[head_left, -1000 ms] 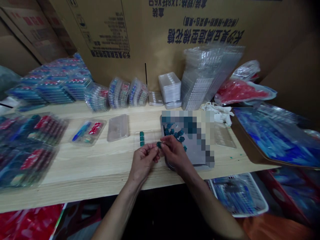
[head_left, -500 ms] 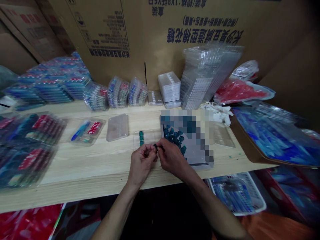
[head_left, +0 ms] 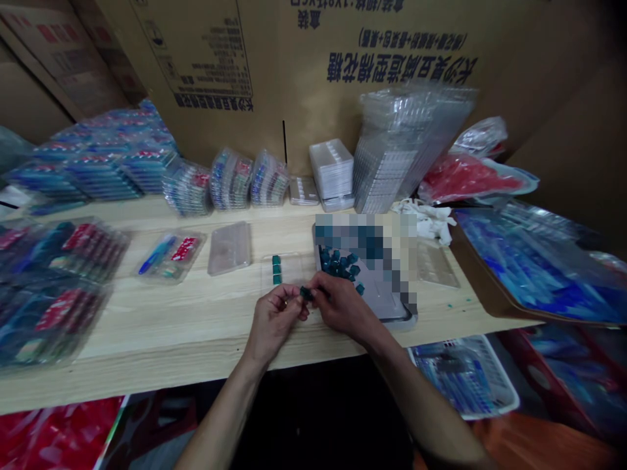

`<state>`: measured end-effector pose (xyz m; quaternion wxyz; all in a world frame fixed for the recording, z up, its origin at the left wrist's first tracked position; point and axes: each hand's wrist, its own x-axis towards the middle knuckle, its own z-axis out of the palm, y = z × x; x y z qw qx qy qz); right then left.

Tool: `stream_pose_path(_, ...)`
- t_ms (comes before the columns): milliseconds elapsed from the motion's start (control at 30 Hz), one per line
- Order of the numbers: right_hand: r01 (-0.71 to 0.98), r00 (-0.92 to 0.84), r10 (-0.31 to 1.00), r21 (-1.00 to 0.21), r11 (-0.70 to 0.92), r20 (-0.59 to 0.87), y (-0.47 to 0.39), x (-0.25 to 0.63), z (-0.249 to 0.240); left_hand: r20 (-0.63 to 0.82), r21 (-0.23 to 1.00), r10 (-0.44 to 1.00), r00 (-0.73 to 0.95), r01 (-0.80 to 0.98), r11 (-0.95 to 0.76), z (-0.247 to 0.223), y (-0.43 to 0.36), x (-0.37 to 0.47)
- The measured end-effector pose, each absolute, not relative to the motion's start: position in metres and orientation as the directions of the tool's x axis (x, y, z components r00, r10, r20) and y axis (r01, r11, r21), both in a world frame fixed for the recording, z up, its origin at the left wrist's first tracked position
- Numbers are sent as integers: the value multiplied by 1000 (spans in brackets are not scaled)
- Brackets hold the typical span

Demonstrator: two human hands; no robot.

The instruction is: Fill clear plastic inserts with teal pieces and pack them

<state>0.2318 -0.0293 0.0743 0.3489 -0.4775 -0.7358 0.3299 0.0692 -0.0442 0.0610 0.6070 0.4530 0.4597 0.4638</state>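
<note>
My left hand [head_left: 277, 318] and my right hand [head_left: 341, 301] meet near the table's front edge, fingertips pinched on a small dark green piece [head_left: 306, 294] between them. Just beyond my left hand lies a clear plastic tray [head_left: 292, 266] with green blocks [head_left: 277, 269] in a column at its left side. To the right, partly behind my right hand, a grey tray [head_left: 386, 303] holds several dark teal blocks [head_left: 337, 261]. Part of that tray's far side is pixelated.
Packed sets [head_left: 61, 281] lie at the left, with one single set [head_left: 171, 258] and a clear lid [head_left: 229, 248] nearer. Stacked clear trays [head_left: 392, 150] stand behind. At right is a cardboard box [head_left: 482, 287] of blue packets; a white basket [head_left: 509, 395] sits below the table.
The green piece shows more between my fingertips, and my right hand has shifted slightly. Fewer teal blocks show beside my right hand in the grey tray.
</note>
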Motion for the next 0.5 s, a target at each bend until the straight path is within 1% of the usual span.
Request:
stream_pose_path(133,385,-358,916,-865,322,182,-30,235,73,-128,976,982,141,-156,150,62,-46,69)
stream_pose_path(233,425,-356,918,-844,327,177,-30,235,73,-118,983,980,160,-123,138,62,-45,68)
stream_pose_path(300,505,-359,912,-781,368,197,-32,232,74,-127,985,980,156,-94,143,61,-44,67)
stream_pose_path(367,607,-359,906,-682,409,224,-34,227,74,-130,989,981,141,-52,139,60,-45,68)
stream_pose_path(433,706,-321,918,-588,395,233,-36,221,72,-97,995,986,133,17,95,60,-47,69)
stream_pose_path(500,765,-252,939,-546,341,233,-37,216,68,-45,994,989,144,105,30,60,-50,69)
